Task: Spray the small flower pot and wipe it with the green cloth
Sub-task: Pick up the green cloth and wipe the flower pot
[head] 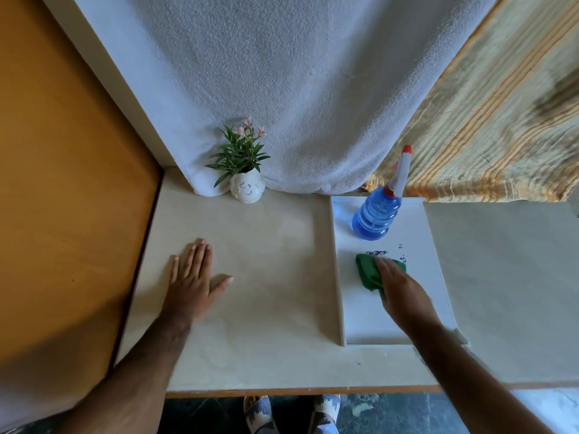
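right hand (395, 288) lay on green cloth (369, 275) (grip unclear); left hand (193, 280) flat, fingers wide. flower pot (247, 188) well apart, by backdrop. spray bottle (377, 216) should come first.

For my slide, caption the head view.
Right hand on the green cloth beside the spray bottle; left hand flat on the table; flower pot untouched.

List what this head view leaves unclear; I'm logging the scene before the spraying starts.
- Green cloth: its right part is hidden under the right hand, so the grip cannot be told.
- Dark print on the white board: too small to read, partly covered by the cloth.
- Flower pot: back side faces away.
- Spray bottle: liquid level unclear.
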`<state>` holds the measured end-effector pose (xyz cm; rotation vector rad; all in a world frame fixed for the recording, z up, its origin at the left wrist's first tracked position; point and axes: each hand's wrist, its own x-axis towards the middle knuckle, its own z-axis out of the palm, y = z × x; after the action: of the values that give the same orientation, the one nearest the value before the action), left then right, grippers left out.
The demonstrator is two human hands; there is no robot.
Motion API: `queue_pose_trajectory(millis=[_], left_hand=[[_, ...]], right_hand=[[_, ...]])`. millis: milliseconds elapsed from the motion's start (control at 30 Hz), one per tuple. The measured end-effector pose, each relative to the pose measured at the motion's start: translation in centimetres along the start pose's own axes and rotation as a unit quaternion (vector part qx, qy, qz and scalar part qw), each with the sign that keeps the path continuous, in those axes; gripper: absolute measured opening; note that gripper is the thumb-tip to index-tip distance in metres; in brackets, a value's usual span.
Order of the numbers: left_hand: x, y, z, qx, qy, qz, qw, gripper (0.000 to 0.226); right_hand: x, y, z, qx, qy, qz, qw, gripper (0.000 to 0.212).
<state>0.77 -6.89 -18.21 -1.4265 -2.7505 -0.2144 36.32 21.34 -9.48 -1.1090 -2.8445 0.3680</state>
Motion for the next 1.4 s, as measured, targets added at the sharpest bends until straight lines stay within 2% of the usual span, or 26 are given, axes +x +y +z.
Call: queue_pose_trajectory(millis=[100,200,333,467,567,700,833,1067,1200,1400], left_hand=[[-0.1,0.1,0.0,0.0,0.006,0.002,1.0,0.089],[-0.2,0.0,-0.2,-0.004,-0.001,-0.002,1.0,0.09],[-0.3,0.3,-0.3,-0.025,-0.013,-0.016,0.999,0.092],[-0.4,0.3,-0.2,-0.032,-0.009,-0.017,0.999,0.094],[-0.3,0.1,-0.1,-0.027,-0.003,-0.016,1.0,0.096],[-0.3,0.1,-0.3,-0.019,-0.006,-0.016,1.0,0.098],[-0.4,0.0,-0.4,-0.011,-0.019,-0.02,1.0,0.098],[-0.3,0.1,-0.3,-0.012,-0.009,-0.017,1.0,0.097],[-0.5,-0.1,-0.3,-0.018,0.008,-0.014,1.0,0.095],[-0.3,-0.1,-0.5,-0.006,-0.028,-0.02,0.999,0.099]], right_hand=[[1.5,-2.2,-2.6,0.028,0.036,0.005,0.999,0.06],[3.7,-5.7,-3.3,0.042,0.07,-0.061,0.995,0.056],[8.3,-11.8,-1.6,0.067,0.063,-0.166,0.982,0.055],[12.5,-17.3,0.2,0.085,0.058,-0.222,0.97,0.059],[15.3,-19.9,0.7,0.069,0.087,-0.258,0.96,0.052],[18.1,-21.2,1.3,0.031,0.128,-0.301,0.945,0.053],[19.5,-21.3,2.6,0.002,0.13,-0.344,0.93,0.051],[20.3,-20.4,5.1,-0.007,0.101,-0.347,0.932,0.047],[18.7,-19.3,6.4,-0.006,0.048,-0.325,0.945,0.049],[19.8,-21.3,3.8,0.035,0.123,-0.362,0.923,0.044]])
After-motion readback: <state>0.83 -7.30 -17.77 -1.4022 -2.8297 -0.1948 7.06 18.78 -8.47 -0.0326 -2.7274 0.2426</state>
